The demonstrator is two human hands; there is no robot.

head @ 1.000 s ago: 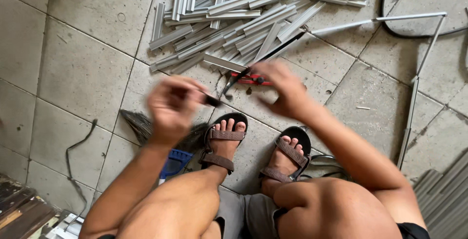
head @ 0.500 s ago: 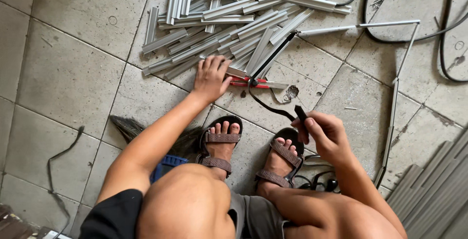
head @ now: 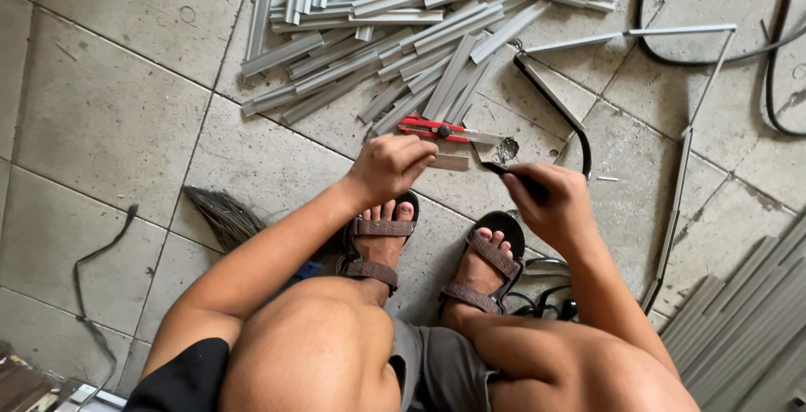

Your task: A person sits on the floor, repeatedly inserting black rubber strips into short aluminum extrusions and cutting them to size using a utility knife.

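My left hand (head: 390,167) pinches a short grey metal strip (head: 451,162); my right hand (head: 550,202) grips what looks like a black rubber strip (head: 550,105). A red utility knife (head: 441,131) lies just beyond, before piled grey aluminium profiles (head: 403,34).

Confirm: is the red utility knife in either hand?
No. The red utility knife lies on the floor tile, just beyond the left hand, while the right hand grips a black strip.
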